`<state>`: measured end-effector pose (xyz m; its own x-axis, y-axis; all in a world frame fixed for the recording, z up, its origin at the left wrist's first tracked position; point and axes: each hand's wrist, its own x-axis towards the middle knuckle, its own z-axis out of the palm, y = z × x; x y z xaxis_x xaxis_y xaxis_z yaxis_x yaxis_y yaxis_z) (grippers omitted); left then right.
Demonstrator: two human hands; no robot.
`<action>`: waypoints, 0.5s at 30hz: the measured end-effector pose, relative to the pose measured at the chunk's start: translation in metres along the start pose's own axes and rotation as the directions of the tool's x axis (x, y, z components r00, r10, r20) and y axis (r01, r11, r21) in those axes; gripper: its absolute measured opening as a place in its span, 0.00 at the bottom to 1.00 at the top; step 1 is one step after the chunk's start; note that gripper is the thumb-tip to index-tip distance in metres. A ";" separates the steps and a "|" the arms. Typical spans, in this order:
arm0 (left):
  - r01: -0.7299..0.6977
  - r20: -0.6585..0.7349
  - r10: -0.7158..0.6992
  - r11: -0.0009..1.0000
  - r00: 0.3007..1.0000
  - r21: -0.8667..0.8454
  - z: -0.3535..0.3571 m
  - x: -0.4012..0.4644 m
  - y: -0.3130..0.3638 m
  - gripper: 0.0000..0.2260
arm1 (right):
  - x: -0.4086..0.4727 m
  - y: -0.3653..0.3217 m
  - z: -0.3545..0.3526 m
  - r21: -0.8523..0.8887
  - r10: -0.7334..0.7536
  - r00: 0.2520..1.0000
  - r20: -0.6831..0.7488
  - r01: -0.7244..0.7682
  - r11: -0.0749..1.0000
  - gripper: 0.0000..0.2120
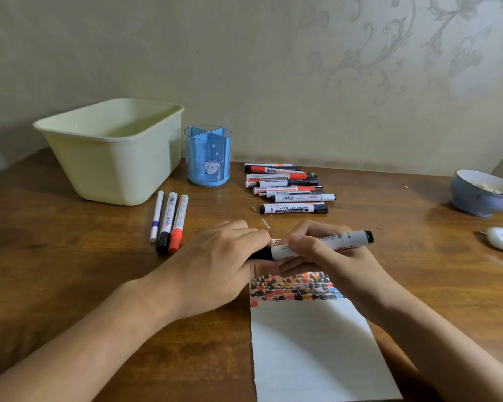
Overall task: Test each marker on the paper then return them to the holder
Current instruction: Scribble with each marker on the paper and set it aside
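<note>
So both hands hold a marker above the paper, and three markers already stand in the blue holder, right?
Not quite. Both hands do hold a marker above the paper, but the head view shows the blue holder empty. Three markers lie on the table beside it.

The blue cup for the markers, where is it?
In the head view the blue cup stands at the back of the table, between the cream tub on its left and the marker pile.
</note>
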<state>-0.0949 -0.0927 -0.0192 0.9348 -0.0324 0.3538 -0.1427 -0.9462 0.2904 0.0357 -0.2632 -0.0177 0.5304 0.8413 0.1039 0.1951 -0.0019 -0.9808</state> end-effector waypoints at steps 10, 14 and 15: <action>0.132 -0.073 -0.161 0.944 0.984 -0.303 -0.035 0.000 -0.027 0.13 | -0.004 -0.009 -0.038 0.053 -0.045 0.987 -0.151 0.054 0.997 0.16; 0.209 0.017 -0.212 0.940 0.977 -0.269 -0.026 0.002 -0.021 0.09 | -0.004 -0.004 -0.024 0.006 0.028 0.999 -0.039 -0.028 1.000 0.21; 0.248 0.067 -0.239 0.944 0.969 -0.218 -0.021 0.002 -0.020 0.09 | -0.005 -0.003 -0.020 -0.009 0.030 0.999 -0.019 -0.030 0.999 0.21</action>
<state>-0.0973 -0.0673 -0.0055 0.9616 0.1728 0.2134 0.0261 -0.8311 0.5555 0.0486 -0.2779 -0.0120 0.5514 0.8307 0.0774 0.1867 -0.0324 -0.9819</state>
